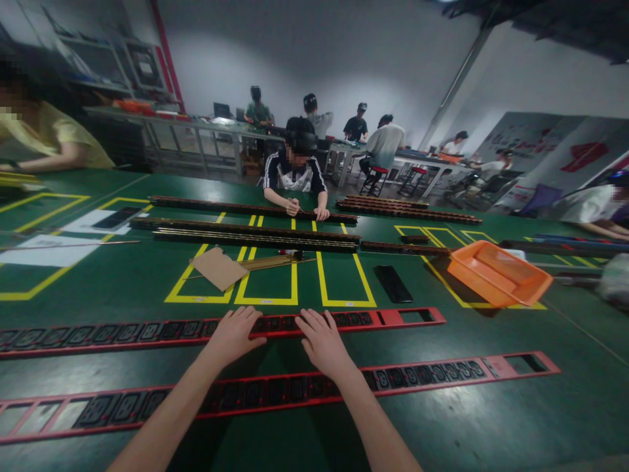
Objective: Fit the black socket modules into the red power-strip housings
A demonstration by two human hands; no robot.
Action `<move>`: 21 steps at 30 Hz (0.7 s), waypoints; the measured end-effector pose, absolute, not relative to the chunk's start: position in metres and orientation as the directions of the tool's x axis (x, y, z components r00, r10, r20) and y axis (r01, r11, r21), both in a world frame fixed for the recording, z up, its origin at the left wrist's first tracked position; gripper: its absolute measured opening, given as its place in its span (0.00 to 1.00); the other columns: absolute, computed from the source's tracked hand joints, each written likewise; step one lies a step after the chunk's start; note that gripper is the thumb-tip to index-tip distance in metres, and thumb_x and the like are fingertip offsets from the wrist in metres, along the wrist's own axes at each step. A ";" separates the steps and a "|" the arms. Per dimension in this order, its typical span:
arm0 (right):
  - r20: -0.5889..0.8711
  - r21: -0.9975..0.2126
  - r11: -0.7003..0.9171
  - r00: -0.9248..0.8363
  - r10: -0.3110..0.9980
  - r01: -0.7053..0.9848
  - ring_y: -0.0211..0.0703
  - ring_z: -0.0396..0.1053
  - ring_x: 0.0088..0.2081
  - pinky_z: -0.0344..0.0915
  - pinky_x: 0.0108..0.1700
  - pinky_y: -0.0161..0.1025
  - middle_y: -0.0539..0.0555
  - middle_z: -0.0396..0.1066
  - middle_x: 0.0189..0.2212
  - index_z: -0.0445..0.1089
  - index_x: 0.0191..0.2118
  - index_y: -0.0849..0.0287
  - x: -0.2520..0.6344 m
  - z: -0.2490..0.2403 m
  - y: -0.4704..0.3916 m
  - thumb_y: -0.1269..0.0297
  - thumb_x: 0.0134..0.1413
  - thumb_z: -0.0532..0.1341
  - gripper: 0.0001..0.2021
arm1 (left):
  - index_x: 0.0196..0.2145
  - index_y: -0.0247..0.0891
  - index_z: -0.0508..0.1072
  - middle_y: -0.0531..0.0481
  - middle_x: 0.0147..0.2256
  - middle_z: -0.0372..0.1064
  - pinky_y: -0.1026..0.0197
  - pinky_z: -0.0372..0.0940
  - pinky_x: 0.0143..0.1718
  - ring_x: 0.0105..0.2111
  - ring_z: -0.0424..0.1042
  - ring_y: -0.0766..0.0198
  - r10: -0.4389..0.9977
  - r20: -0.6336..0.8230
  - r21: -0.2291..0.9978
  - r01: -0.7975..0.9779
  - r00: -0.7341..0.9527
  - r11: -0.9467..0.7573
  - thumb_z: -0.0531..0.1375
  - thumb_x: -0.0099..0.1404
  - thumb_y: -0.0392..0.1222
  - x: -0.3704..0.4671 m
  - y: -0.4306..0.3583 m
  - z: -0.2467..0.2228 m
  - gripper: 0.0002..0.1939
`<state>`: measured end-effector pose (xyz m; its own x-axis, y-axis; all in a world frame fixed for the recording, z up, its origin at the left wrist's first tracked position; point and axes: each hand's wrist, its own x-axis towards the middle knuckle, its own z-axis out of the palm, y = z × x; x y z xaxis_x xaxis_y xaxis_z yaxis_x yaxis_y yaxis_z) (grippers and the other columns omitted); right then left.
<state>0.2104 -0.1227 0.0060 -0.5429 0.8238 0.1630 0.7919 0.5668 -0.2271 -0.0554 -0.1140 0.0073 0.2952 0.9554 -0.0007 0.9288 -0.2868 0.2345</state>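
Two long red strips with rows of black sockets lie across the green table. On the farther red strip (383, 318) rest both hands. My left hand (236, 335) lies over its middle, fingers spread and pointing away. A little to the right, my right hand (322, 341) touches the same strip with its fingers apart. The nearer red strip (498, 368) passes beneath my forearms, which hide parts of it. Black sockets show between my two hands. Its left part has openings without sockets.
Beyond the strips lie a cardboard piece (219, 267), a black phone-like object (393, 283), an orange bin (498, 272) and long dark bars (255, 239). A person (295, 170) works across the table. White papers (52, 250) lie left; more people sit farther back.
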 end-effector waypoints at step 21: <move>0.170 -0.258 0.548 -0.521 0.837 0.796 0.45 0.53 0.65 0.42 0.68 0.56 0.54 0.59 0.64 0.61 0.62 0.50 0.211 0.011 -0.124 0.70 0.61 0.55 0.24 | 0.50 0.42 0.70 0.45 0.50 0.70 0.53 0.58 0.50 0.51 0.66 0.53 0.954 0.004 0.240 0.926 0.299 -0.291 0.60 0.61 0.51 -0.055 -0.115 0.007 0.21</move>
